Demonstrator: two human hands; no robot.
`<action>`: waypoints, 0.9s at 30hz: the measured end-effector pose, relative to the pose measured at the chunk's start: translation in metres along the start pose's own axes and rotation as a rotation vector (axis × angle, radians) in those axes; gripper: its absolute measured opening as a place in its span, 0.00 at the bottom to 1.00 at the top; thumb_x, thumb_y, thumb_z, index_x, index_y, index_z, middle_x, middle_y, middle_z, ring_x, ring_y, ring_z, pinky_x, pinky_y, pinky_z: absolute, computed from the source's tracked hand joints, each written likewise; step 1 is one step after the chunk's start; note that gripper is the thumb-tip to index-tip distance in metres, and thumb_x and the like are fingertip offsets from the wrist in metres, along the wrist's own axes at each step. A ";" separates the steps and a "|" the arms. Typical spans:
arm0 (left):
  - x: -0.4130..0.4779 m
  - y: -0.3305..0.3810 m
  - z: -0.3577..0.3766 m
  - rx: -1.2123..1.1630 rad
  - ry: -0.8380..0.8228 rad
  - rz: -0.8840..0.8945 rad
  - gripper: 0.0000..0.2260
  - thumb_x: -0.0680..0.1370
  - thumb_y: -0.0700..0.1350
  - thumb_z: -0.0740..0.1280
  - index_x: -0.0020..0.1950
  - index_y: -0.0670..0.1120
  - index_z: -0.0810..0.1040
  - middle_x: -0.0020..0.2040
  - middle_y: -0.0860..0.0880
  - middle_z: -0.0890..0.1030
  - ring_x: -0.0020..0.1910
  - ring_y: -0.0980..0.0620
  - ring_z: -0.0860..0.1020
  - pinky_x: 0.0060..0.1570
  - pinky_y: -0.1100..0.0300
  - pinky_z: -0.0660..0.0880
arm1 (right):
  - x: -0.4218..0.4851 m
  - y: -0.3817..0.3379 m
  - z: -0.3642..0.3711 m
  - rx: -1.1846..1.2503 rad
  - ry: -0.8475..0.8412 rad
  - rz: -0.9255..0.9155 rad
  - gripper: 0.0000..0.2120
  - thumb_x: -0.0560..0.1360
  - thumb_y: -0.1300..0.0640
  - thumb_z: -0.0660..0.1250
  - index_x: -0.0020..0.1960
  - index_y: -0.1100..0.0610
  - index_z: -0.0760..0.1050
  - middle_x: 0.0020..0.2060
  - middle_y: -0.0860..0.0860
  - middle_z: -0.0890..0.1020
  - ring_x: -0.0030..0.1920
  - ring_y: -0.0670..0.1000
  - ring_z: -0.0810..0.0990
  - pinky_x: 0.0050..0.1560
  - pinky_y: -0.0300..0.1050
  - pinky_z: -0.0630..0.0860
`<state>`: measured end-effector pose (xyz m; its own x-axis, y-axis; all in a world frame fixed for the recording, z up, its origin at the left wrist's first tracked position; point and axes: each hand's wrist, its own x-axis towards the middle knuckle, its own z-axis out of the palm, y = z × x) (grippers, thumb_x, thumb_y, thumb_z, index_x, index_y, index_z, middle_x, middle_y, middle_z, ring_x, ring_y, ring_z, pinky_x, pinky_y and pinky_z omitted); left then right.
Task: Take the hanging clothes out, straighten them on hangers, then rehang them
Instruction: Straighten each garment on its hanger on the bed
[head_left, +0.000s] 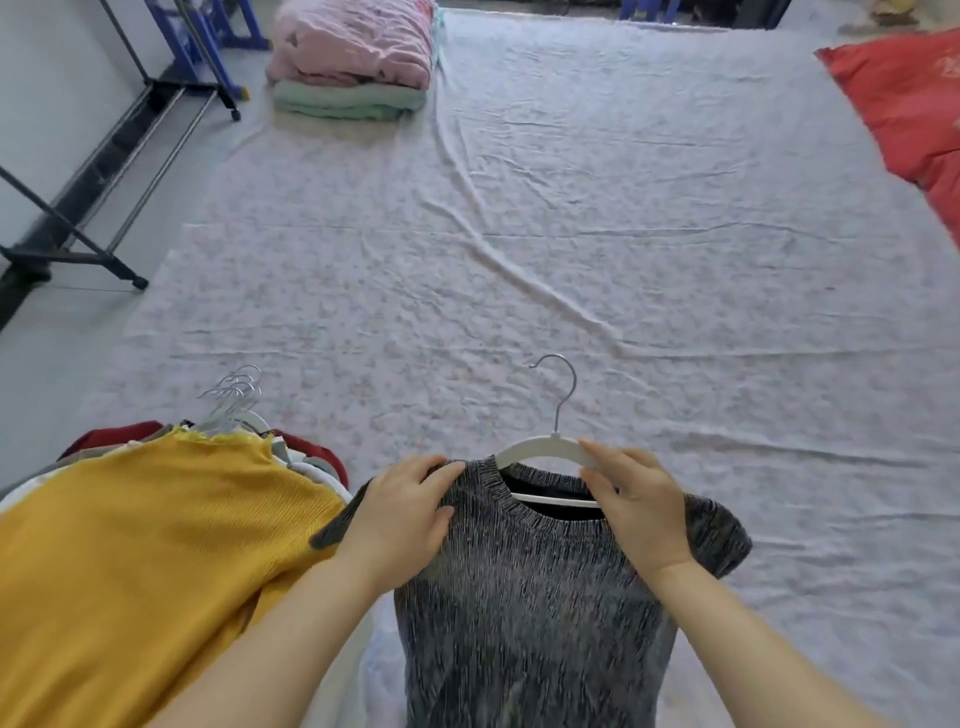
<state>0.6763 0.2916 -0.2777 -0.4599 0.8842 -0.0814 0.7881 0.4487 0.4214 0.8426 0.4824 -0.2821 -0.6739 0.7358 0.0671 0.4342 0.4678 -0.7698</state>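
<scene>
- A grey knit top (524, 597) lies flat, front up, on a pale wrinkled sheet (571, 234) spread over the floor, directly below the camera.
- A white hanger (540, 447) sits in its neckline. The left arm is tucked under the shoulder fabric, the right arm is partly bare, and the metal hook points away from the person.
- The left hand (402, 512) grips the top's left shoulder — fingers curled over the knit beside the collar, thumb pressed against the fabric.
- The right hand (636, 506) is clamped on the hanger's right arm at the edge of the collar, fingers wrapped over the white bar.
- Just to the left lies a pile of clothes on hangers, a yellow knit top (145, 545) uppermost — their metal hooks (234, 400) bunched together at the far end.
- At the sheet's far left corner sits a folded pink blanket (353, 41) on a green one (343, 101).
- A red cloth (904, 104) lies at the right edge.
- A dark metal clothes rack (78, 208) stands by the wall on the left.
</scene>
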 end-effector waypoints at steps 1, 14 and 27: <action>0.012 -0.007 0.009 0.006 -0.024 -0.022 0.22 0.75 0.44 0.65 0.69 0.46 0.69 0.66 0.48 0.72 0.65 0.46 0.69 0.64 0.52 0.66 | 0.016 0.012 0.011 -0.029 -0.067 0.044 0.21 0.73 0.61 0.69 0.62 0.44 0.73 0.45 0.43 0.77 0.45 0.48 0.78 0.43 0.30 0.69; 0.030 -0.057 0.062 0.151 -0.292 -0.323 0.26 0.76 0.52 0.62 0.73 0.49 0.60 0.67 0.49 0.69 0.66 0.48 0.67 0.62 0.53 0.66 | 0.010 0.049 0.096 -0.459 -0.689 0.261 0.28 0.76 0.50 0.64 0.73 0.52 0.60 0.70 0.51 0.65 0.69 0.54 0.63 0.67 0.52 0.65; -0.053 -0.139 -0.017 0.074 -0.139 -0.417 0.22 0.77 0.49 0.61 0.71 0.50 0.64 0.66 0.51 0.69 0.66 0.50 0.66 0.62 0.56 0.63 | -0.014 -0.068 0.171 -0.411 -0.728 0.121 0.24 0.78 0.51 0.62 0.72 0.52 0.62 0.68 0.51 0.67 0.67 0.53 0.65 0.63 0.48 0.68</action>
<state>0.5845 0.1804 -0.3168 -0.6892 0.6326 -0.3533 0.5764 0.7741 0.2617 0.7204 0.3562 -0.3394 -0.7646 0.3593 -0.5350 0.6163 0.6506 -0.4438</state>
